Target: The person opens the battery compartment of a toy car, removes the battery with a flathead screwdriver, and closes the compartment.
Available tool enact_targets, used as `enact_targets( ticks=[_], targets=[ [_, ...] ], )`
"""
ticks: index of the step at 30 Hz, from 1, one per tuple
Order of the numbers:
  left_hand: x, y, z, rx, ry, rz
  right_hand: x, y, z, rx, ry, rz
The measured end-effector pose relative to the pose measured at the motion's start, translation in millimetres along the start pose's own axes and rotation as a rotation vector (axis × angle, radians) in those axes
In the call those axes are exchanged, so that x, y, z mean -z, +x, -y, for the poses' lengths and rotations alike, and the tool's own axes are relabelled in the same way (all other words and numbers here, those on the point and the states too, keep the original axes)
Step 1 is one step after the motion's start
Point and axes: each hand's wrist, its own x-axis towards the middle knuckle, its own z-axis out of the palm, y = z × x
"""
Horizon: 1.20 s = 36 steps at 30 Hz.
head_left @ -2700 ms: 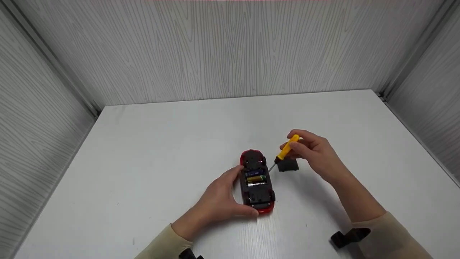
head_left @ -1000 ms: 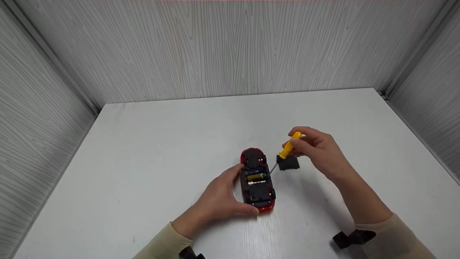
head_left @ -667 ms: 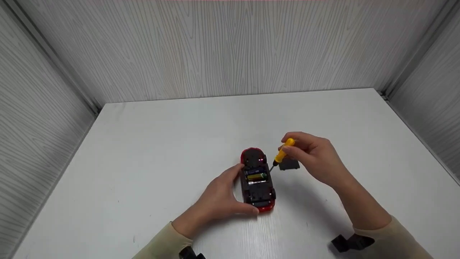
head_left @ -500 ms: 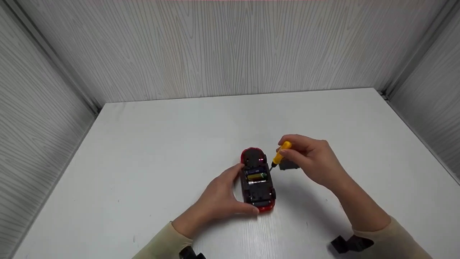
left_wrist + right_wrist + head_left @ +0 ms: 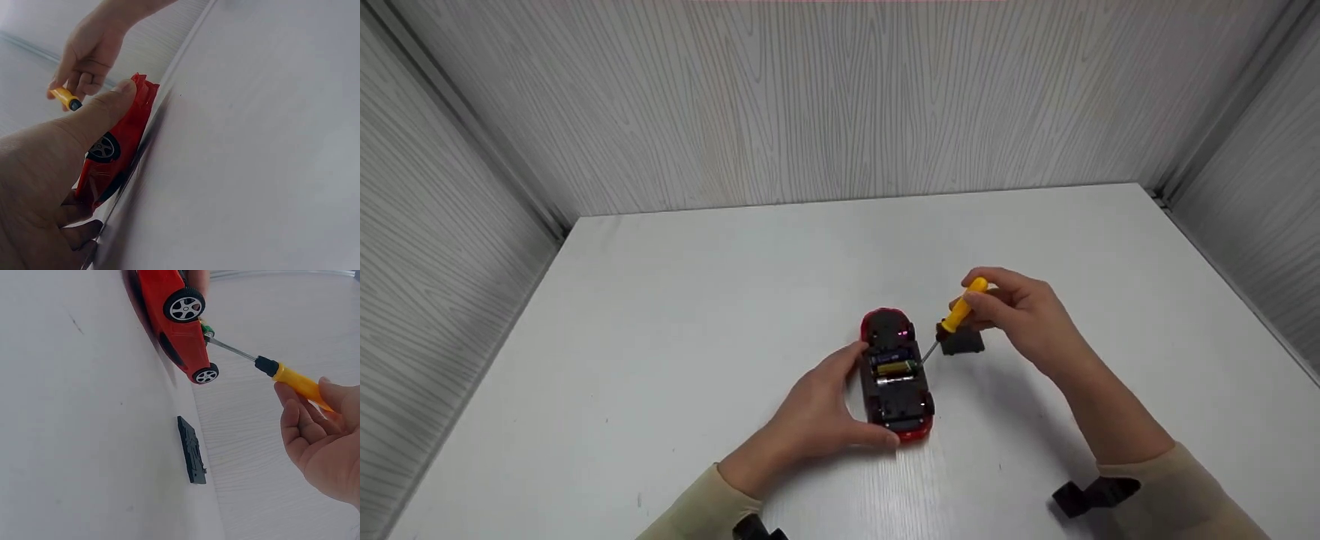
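A red toy car [image 5: 903, 401] lies upside down on the table, its battery compartment uncovered with several batteries inside. My left hand [image 5: 821, 420] grips it from the left, thumb at the near end and fingers along the side. My right hand [image 5: 1024, 319] pinches a screwdriver [image 5: 966, 305] by its yellow handle. The shaft slants down left, its tip right at the end of the gold-and-green battery [image 5: 892, 368]. In the right wrist view, that battery's green end [image 5: 208, 330] pokes above the car's underside beside the screwdriver tip.
A small black battery cover [image 5: 963, 342] lies on the white table [image 5: 697, 315] just right of the car, beneath the right hand. Pale wood-grain panels [image 5: 840, 105] stand behind and at both sides.
Over the last half second my right hand has lifted the screwdriver up and to the right, its tip now at the battery's end. The left hand and car have stayed in place.
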Motion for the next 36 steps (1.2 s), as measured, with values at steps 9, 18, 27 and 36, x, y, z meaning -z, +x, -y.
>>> enact_targets(
  ticks=[9,18,27,36],
  targets=[
    [-0.5,0.9,0.2,-0.004,-0.014,-0.009,1.9,1.1,-3.4,-0.019,0.060,0.024],
    [-0.6,0.7,0.3,-0.012,-0.013,-0.010,2.9,0.1,-1.3,0.024,0.058,-0.008],
    [-0.6,1.4,1.0,-0.026,-0.019,-0.012,3.9,-0.1,-0.1,0.037,0.030,-0.033],
    [-1.1,1.6,0.6,-0.022,-0.010,-0.012,6.9,-0.9,0.7,0.051,0.045,-0.040]
  ],
)
